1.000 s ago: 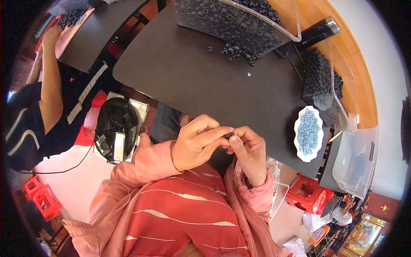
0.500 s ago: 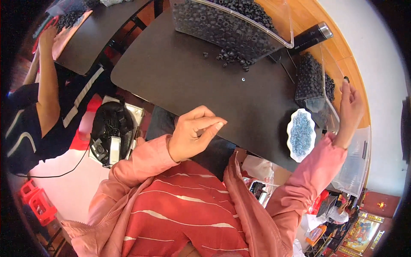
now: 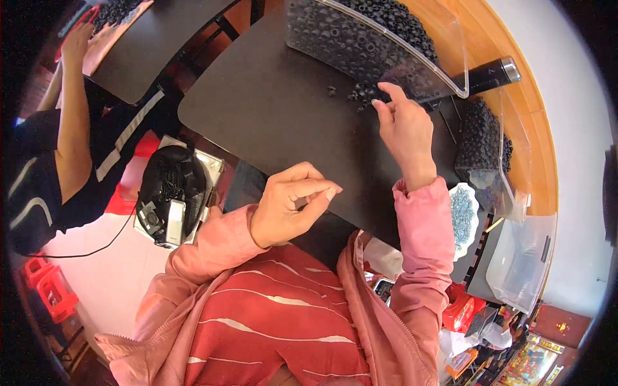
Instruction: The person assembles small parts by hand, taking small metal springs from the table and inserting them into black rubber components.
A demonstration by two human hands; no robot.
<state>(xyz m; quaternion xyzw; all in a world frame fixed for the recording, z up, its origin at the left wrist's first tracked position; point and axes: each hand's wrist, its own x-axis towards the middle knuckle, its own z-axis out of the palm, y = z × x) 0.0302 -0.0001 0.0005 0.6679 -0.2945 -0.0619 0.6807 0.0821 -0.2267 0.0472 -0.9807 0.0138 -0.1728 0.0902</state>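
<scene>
My left hand hovers over the table's near edge, thumb and forefinger pinched together; whatever they hold is too small to make out. Thumb and forefinger spread, my right hand reaches over the table beside a few loose black ring-like parts. Nothing shows between its fingers. Just beyond it stands a large clear plastic box full of the same black parts. A white scalloped dish of pale blue small beads is partly covered by my right sleeve.
A smaller clear box of black parts stands at the right, near a dark flask lying behind the large box. On the left, a co-worker's arm reaches to another table. A black bag with devices rests below.
My right hand has swung left from above the smaller box, where it pinched a black part, to the loose parts by the large box, and its fingers have spread. My left hand stays pinched.
</scene>
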